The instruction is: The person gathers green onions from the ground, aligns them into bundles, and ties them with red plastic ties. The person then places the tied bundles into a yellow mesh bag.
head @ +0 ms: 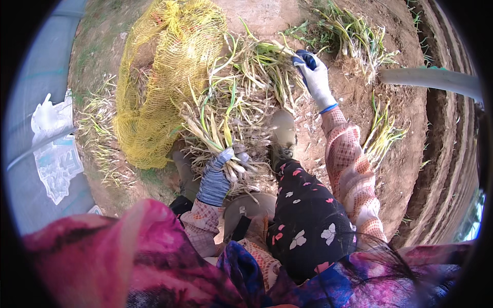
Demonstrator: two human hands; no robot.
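Note:
My left hand (216,178), in a blue-grey knitted glove, is closed round a bunch of bulb plants (215,140) that look like garlic or green onions. Their pale bulbs stick out to its right and the yellow-green leaves fan up to the left. My right hand (314,75), in a white glove with blue-coated fingers, is at the right end of a heap of similar plants (265,65); its fingers touch stems there, and whether they grip any I cannot tell. Loose bulbs, dry stalks and roots lie between the two hands.
A yellow mesh sack (169,77) lies left of the heap. Further plant bunches are at the upper right (352,38) and right (383,134), and scattered stalks (102,134) at the left. A pale pipe (427,79) juts in from the right beside furrowed soil. My boot (284,129) stands by the heap.

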